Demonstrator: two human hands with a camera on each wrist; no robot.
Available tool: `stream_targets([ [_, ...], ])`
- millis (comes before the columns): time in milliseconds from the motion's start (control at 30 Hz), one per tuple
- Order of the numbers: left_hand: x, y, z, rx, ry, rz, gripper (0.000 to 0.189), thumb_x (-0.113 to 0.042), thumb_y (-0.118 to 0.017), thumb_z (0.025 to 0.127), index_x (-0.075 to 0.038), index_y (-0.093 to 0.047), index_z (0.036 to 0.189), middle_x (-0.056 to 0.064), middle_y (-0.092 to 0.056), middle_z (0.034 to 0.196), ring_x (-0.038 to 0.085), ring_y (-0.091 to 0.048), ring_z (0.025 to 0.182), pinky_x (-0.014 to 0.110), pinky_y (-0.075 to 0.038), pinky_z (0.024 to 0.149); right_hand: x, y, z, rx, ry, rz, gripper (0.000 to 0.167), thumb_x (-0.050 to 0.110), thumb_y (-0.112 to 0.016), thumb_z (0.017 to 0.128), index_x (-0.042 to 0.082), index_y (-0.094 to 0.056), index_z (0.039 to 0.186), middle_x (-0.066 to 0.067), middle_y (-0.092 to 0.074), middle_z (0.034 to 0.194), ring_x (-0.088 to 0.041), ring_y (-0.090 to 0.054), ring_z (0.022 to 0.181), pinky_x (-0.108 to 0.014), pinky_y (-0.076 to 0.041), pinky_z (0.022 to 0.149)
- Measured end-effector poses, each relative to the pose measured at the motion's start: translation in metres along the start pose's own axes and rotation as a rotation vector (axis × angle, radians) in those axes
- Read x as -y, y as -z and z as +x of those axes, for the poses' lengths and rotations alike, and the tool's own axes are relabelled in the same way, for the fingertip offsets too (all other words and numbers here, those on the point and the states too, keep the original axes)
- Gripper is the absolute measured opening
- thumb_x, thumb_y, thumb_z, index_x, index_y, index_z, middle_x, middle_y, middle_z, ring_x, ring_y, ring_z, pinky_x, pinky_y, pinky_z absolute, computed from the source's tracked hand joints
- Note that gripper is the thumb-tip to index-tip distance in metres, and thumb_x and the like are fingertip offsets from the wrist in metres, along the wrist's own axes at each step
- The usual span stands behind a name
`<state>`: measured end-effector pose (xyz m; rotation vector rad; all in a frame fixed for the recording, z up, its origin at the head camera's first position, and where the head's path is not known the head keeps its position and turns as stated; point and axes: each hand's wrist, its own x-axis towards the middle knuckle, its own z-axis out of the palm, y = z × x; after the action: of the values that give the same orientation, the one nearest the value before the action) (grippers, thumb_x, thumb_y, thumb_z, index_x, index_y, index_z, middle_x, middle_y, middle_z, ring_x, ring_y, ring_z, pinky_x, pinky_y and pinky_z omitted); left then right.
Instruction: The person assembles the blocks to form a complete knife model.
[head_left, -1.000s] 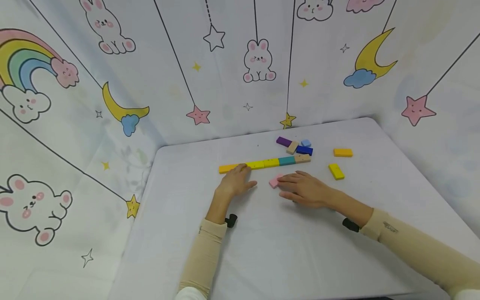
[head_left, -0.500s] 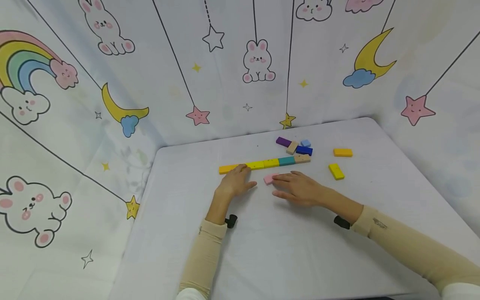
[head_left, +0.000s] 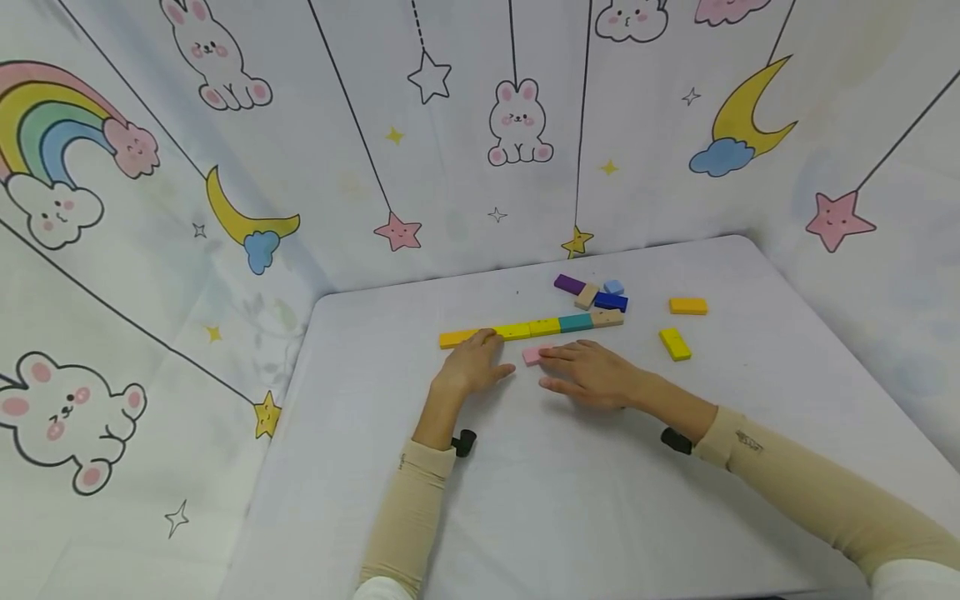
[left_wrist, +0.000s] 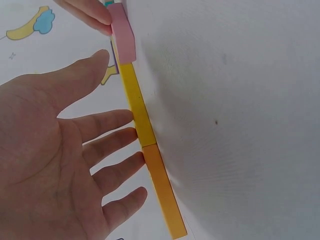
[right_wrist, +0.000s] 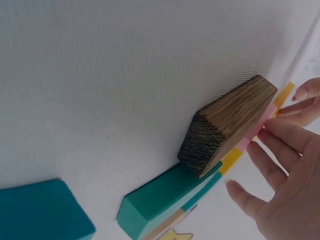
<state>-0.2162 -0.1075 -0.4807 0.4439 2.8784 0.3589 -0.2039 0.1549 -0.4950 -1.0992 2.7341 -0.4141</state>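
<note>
The pink block [head_left: 532,357] lies on the white table [head_left: 525,500], just nearside of the block row [head_left: 543,327]. The person's right hand [head_left: 592,375] — fingers extended, thumb apart — touches it without gripping. The left hand [head_left: 468,362], fingers spread, rests fingertips against the row, holding nothing.

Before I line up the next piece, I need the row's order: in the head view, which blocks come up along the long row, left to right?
Orange block, first yellow block, second yellow block, teal block, tan block.
</note>
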Motion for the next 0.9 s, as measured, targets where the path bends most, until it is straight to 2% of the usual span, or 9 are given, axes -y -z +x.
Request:
stream_targets([
  [567, 0.0, 0.001, -0.001, 0.006, -0.009, -0.003, 0.069, -0.049, -0.065, 0.102, -0.012, -0.046, 0.158, 0.01, -0.036, 0.166, 0.031, -0.038, 0.151, 0.048, -0.032, 0.124, 0.005, -0.001, 0.014, 0.028, -0.026, -0.027, 0.076, 0.068, -0.032, 0.106, 0.015, -0.045, 0.159, -0.005, -0.042, 0.164, -0.033, -0.039, 0.15, -0.06, -0.024, 0.125],
  [900, 0.0, 0.002, -0.002, 0.003, -0.014, 0.006, 0.069, -0.049, -0.064, 0.102, -0.012, -0.046, 0.157, 0.011, -0.036, 0.166, 0.032, -0.038, 0.151, 0.049, -0.033, 0.124, 0.009, 0.001, 0.02, 0.011, -0.026, -0.014, 0.074, 0.065, -0.033, 0.107, 0.013, -0.047, 0.158, -0.007, -0.041, 0.165, -0.037, -0.038, 0.151, -0.062, -0.024, 0.124],
])
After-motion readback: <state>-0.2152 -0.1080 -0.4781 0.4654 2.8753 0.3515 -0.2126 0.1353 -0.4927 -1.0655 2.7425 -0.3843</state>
